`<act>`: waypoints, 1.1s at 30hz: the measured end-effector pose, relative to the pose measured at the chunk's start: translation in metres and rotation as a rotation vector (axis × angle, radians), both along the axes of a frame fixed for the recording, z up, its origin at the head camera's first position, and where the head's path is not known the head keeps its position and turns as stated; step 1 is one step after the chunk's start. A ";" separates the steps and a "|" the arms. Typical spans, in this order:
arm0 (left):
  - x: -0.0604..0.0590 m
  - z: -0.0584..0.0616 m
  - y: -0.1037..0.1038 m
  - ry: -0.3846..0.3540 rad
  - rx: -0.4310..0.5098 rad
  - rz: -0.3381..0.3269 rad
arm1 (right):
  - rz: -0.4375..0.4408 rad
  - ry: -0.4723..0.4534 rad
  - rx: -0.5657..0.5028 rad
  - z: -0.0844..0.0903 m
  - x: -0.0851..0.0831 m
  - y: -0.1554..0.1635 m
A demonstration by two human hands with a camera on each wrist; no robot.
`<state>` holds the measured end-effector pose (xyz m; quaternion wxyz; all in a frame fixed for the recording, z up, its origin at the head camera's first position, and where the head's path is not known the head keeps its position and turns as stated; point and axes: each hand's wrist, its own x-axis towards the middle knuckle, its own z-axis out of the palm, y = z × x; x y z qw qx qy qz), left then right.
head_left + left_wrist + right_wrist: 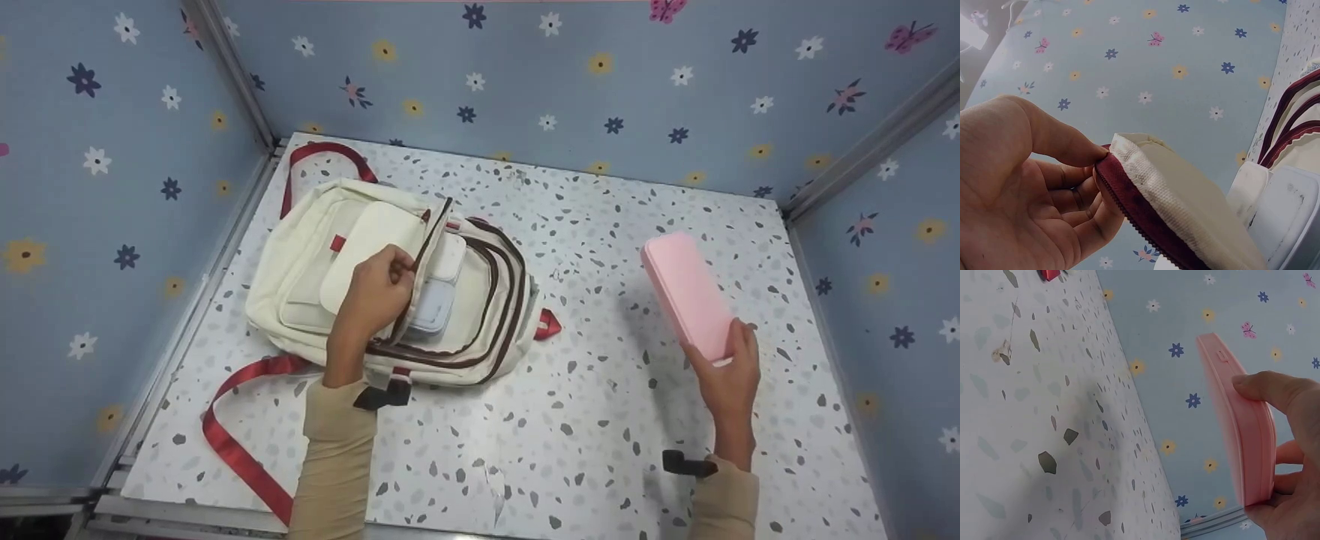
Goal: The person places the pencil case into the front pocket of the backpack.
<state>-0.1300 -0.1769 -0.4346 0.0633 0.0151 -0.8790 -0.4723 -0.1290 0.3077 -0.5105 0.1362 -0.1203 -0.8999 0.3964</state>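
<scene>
A cream backpack (pixel 300 255) with dark red zips lies on the speckled table, its front pocket pulled back. My left hand (pixel 377 289) pinches the zipped edge of the pocket flap (pixel 1151 197) between thumb and fingers. Inside the opening sit a white case (pixel 448 256) and a pale blue-grey case (pixel 433 306). Over to the right, my right hand (pixel 731 375) grips a long pink case (pixel 686 292) by its near end, holding it tilted above the table. In the right wrist view the thumb lies along the side of the case, near a small latch.
Red straps (pixel 240 457) spread from the backpack over the left of the table (pixel 570 450). A red tab (pixel 548 324) sticks out at its right end. Flowered panels (pixel 525 82) wall the table at the back, left and right.
</scene>
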 end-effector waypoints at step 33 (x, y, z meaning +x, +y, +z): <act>0.000 0.000 0.002 0.004 -0.004 0.007 | 0.332 0.185 -0.016 -0.001 -0.007 -0.075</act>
